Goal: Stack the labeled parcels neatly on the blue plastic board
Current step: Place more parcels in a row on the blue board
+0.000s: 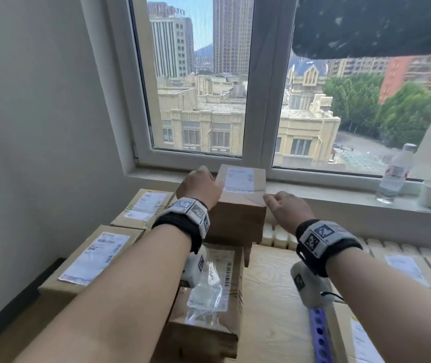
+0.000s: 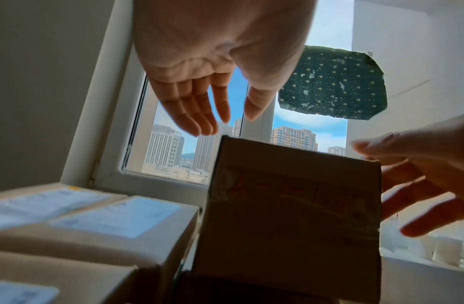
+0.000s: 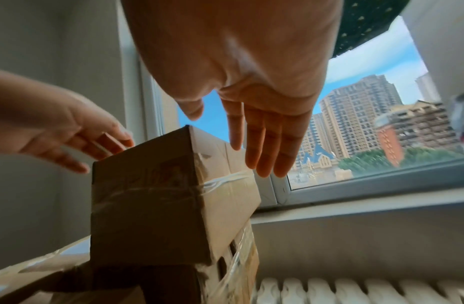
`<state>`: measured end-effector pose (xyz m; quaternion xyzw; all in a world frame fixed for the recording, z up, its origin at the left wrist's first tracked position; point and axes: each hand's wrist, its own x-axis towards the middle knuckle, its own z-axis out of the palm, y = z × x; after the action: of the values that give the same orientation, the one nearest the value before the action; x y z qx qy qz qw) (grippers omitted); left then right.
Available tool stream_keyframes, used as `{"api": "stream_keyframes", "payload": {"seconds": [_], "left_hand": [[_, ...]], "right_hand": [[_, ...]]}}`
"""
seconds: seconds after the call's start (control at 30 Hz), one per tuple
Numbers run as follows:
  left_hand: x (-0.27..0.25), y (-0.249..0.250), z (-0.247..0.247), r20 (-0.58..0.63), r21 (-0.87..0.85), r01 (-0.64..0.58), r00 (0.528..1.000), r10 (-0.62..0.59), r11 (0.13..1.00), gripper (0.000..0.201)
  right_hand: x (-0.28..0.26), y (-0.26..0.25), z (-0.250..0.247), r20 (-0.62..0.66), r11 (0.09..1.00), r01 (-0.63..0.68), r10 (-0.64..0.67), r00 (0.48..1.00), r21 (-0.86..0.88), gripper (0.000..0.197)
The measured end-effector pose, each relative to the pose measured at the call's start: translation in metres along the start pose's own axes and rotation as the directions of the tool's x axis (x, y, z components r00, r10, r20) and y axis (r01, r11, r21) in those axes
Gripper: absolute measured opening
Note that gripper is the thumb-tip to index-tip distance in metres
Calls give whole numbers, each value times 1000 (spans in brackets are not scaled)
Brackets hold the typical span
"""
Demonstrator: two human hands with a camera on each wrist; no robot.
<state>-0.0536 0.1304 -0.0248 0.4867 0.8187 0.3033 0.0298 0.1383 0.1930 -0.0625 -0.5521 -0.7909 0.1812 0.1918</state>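
Cardboard parcel (image 1: 240, 197) with a white label on top stands on a stack of other parcels, between two bare hands. Left hand (image 1: 200, 186) hangs at its left side with fingers straight and spread, holding nothing; whether it touches the box is unclear. Right hand (image 1: 286, 208) is just beside its right edge, fingers loose and apart. More labelled parcels (image 1: 99, 255) lie below the left forearm. Beyond the right hand, a water bottle (image 1: 395, 174) stands on the windowsill (image 1: 340, 197).

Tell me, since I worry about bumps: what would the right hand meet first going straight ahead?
Probably the white window sill and glass beyond; the right hand points past the tall brown cardboard parcel, though depth is unclear.
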Motion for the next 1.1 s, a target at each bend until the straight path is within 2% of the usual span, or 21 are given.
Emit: {"api": "stream_keyframes", "payload": {"seconds": [0.1, 0.17, 0.23, 0.43, 0.53, 0.63, 0.73, 0.77, 0.8, 0.97, 1.1], "left_hand": [[12, -10, 14, 96, -99, 80, 993, -70, 992, 43], [19, -16, 24, 203, -141, 155, 971, -125, 978, 55], [25, -20, 31, 282, -176, 210, 947, -155, 962, 62], [27, -29, 40, 384, -297, 265, 913, -140, 917, 61], [26, -30, 39, 400, -319, 264, 908, -124, 910, 62], [23, -29, 35, 411, -338, 266, 905, -113, 903, 60], [19, -23, 29, 396, -360, 256, 912, -101, 897, 34], [17, -20, 26, 389, -378, 262, 915, -105, 888, 32], [15, -16, 23, 381, -405, 271, 918, -108, 873, 33], [1, 8, 20, 400, -538, 334, 909, -114, 774, 67], [-22, 28, 35, 466, -571, 359, 882, -69, 738, 84]], "right_hand": [[7, -1, 10, 44, 977, -117, 110, 993, 181, 62], [7, -3, 17, 126, 928, -199, 167, 978, 314, 65], [7, -5, 22, 179, 895, -246, 190, 965, 372, 68], [6, -5, 31, 334, 754, -358, 195, 922, 551, 65], [5, -4, 34, 351, 692, -387, 203, 914, 609, 61], [2, -4, 34, 339, 663, -389, 210, 917, 640, 54], [-4, -2, 29, 290, 652, -350, 203, 935, 672, 53], [-7, -1, 27, 267, 651, -325, 190, 945, 686, 52], [-10, 0, 23, 247, 650, -301, 176, 953, 698, 50], [-39, 10, -7, 188, 605, -217, 112, 976, 766, 45], [-72, 30, -35, 180, 597, -223, 133, 975, 770, 50]]}}
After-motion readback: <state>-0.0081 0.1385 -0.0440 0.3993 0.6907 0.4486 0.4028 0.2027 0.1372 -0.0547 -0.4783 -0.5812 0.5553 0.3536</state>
